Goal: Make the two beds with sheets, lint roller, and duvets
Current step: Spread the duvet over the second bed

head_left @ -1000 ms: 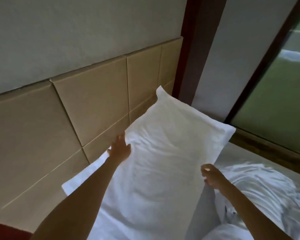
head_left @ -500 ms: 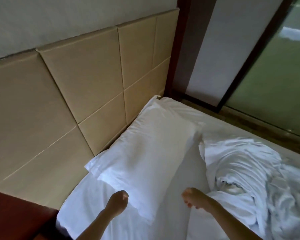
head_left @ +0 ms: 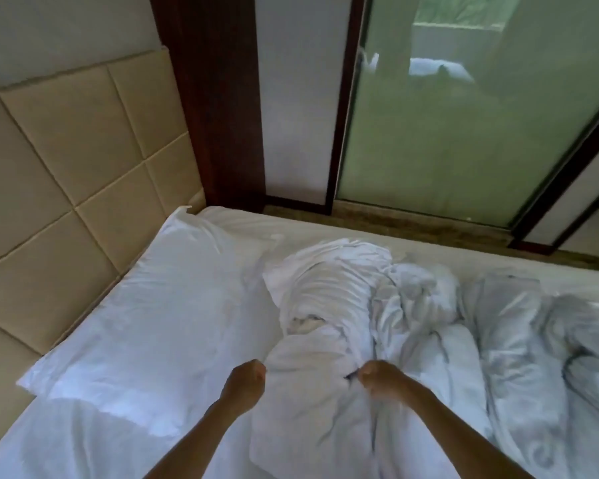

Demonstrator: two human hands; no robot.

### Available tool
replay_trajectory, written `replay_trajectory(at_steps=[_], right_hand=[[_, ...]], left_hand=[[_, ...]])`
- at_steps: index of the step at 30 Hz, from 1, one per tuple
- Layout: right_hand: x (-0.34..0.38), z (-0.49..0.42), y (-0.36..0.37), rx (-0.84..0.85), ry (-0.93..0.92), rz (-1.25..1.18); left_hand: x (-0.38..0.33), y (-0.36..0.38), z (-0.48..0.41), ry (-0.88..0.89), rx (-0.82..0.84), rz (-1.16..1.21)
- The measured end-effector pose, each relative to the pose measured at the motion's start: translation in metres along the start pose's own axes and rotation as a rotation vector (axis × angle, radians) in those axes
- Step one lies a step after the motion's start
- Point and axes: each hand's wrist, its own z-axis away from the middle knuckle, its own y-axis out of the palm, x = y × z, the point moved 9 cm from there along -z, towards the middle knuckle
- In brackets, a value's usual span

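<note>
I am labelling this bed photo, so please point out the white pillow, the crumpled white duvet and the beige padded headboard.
white pillow (head_left: pixel 159 323), head view, middle of its top face.
crumpled white duvet (head_left: pixel 339 292), head view, bunched upper folds.
beige padded headboard (head_left: pixel 80 133), head view, centre of one square panel.

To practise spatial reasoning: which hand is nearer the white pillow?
Left. The left hand grips the crumpled duvet's edge just right of the pillow; the right hand grips the duvet farther right.

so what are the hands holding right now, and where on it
The left hand and right hand grip the crumpled duvet by its near end.
</note>
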Motion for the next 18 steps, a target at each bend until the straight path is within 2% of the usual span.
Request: replay_trajectory(at_steps=[1,2,3,4,8,10,11,13,15,18], right_hand=[[-0.036,0.006,-0.027,-0.094,-0.017,0.011],[-0.069,0.022,-0.033,-0.025,0.051,-0.005],[-0.095,0.038,-0.062,-0.161,0.013,0.106],[-0.128,0.047,-0.078,-0.248,-0.031,0.101],[-0.272,0.086,-0.115,-0.231,0.086,0.066],[-0.328,0.109,-0.128,-0.200,0.168,0.158],[-0.353,0.118,-0.136,-0.217,0.190,0.115],[-0.384,0.133,-0.153,-0.259,0.235,0.072],[-0.394,0.140,-0.155,-0.216,0.173,0.121],[-0.413,0.159,-0.152,-0.202,0.211,0.131]], left_hand=[[-0.029,0.022,0.004,0.020,-0.005,0.008],[-0.057,0.046,0.011,0.034,-0.001,0.017],[-0.086,0.073,0.019,0.047,0.006,0.031],[-0.114,0.102,0.029,0.057,0.029,0.034],[-0.211,0.214,0.083,0.104,0.196,0.026],[-0.250,0.249,0.108,0.127,0.259,0.032],[-0.265,0.260,0.117,0.137,0.277,0.031],[-0.289,0.271,0.127,0.151,0.295,-0.001],[-0.304,0.274,0.126,0.172,0.287,-0.058],[-0.312,0.288,0.122,0.166,0.312,-0.121]])
